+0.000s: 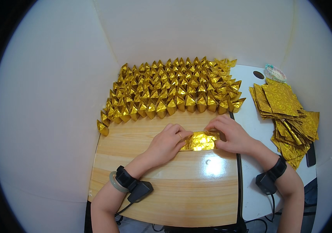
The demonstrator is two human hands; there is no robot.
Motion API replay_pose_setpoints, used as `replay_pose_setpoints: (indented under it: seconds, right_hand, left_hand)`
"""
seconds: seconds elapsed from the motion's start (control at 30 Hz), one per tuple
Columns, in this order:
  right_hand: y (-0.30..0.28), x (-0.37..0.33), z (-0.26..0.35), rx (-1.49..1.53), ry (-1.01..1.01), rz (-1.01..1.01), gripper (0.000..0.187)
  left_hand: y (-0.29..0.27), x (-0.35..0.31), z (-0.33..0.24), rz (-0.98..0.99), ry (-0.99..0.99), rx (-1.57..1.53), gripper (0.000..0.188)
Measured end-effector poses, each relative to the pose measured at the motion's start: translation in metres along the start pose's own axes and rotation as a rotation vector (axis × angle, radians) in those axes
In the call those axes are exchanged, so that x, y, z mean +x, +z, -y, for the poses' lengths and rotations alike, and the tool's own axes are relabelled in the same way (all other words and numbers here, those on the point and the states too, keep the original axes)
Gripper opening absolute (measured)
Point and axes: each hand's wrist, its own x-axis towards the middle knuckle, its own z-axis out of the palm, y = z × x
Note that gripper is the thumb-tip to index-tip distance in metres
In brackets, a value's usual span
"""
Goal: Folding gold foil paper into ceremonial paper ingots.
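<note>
A folded strip of shiny gold foil paper [201,141] lies in front of me over the wood-grain table. Its left end is pinched between the thumb and fingers of my left hand [169,139]. At the opposite end, my right hand [230,134] grips the strip with thumb below and fingers above. Both hands are closed on the paper, and creases show across its bright middle. Just beyond my hands stand rows of folded gold paper ingots [171,87], packed close together with pointed tips up.
Stacks of flat gold paper sheets [280,101] lie on the white table [251,171] to the right. A clear patterned dish [275,73] sits behind them, and a dark phone-like object [310,155] beside them. White walls enclose the wood-grain table [166,186].
</note>
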Motion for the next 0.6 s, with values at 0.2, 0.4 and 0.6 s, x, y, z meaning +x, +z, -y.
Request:
replay_pose_setpoints:
  seconds: [0.2, 0.4, 0.6]
  right_hand:
    - [-0.024, -0.004, -0.013, 0.105, -0.125, 0.183, 0.055]
    - [-0.023, -0.004, -0.005, 0.062, -0.057, 0.127, 0.052]
    - [-0.021, -0.003, -0.004, -0.002, -0.071, 0.047, 0.039]
  left_hand:
    - [0.0, -0.001, 0.002, 0.066, 0.094, 0.097, 0.035]
    - [-0.003, 0.0, 0.0, 0.091, 0.07, 0.047, 0.039]
    - [-0.001, -0.001, 0.005, 0.08, 0.08, 0.022, 0.04]
